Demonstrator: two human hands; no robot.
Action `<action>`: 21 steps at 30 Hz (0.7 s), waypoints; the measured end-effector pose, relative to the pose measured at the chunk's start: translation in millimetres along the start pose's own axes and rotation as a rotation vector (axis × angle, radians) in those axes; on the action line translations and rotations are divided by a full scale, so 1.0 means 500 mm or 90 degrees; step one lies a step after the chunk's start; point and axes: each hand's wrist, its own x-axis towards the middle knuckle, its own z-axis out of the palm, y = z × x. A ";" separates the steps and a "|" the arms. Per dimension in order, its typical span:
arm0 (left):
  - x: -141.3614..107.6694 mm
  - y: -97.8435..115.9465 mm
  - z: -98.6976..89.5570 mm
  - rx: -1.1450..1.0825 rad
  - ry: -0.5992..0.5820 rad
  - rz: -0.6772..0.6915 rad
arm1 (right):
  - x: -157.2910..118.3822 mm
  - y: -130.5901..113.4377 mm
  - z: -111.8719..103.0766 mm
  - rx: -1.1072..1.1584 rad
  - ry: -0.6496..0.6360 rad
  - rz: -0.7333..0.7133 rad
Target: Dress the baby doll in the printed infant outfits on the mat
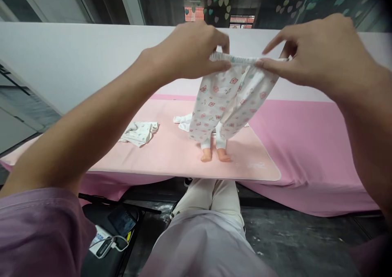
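Note:
Small white baby pants (234, 95) with a pink animal print hang in the air, held up by their elastic waistband. My left hand (196, 50) pinches the left end of that band between thumb and fingers. At the other end, my right hand (318, 54) grips the band, thumb in front and index finger raised. Behind the pants a doll lies on the table; only its feet (206, 155) and white-clad lower legs show below the hems. The pants hide most of its body. A bit of white sleeve (183, 122) sticks out at the left.
A folded printed white garment (140, 133) lies on the pale pink mat (165, 158), left of the doll. Brighter pink cloth (312, 146) covers the table. Close by at lower left, a black chair (101, 211) holds a phone (121, 220) and a white cable.

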 end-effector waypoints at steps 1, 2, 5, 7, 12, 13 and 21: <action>0.007 0.004 0.007 0.014 -0.028 -0.008 | 0.001 -0.003 0.008 0.001 -0.006 0.002; 0.015 0.008 0.014 0.017 -0.042 -0.013 | 0.002 -0.006 0.015 0.010 -0.003 -0.005; 0.033 0.015 0.032 -0.026 -0.031 -0.032 | 0.002 -0.019 0.030 0.089 0.036 -0.011; 0.040 0.019 0.036 -0.066 -0.010 -0.047 | 0.000 -0.034 0.034 0.168 0.045 0.043; 0.043 0.039 0.020 -0.194 -0.025 -0.114 | 0.001 -0.097 0.046 0.264 0.105 0.102; 0.043 0.043 0.016 -0.272 -0.060 -0.135 | 0.002 -0.110 0.050 0.276 0.121 0.097; 0.020 0.038 0.005 -0.678 -0.161 -0.077 | -0.015 -0.152 0.072 0.558 0.061 0.004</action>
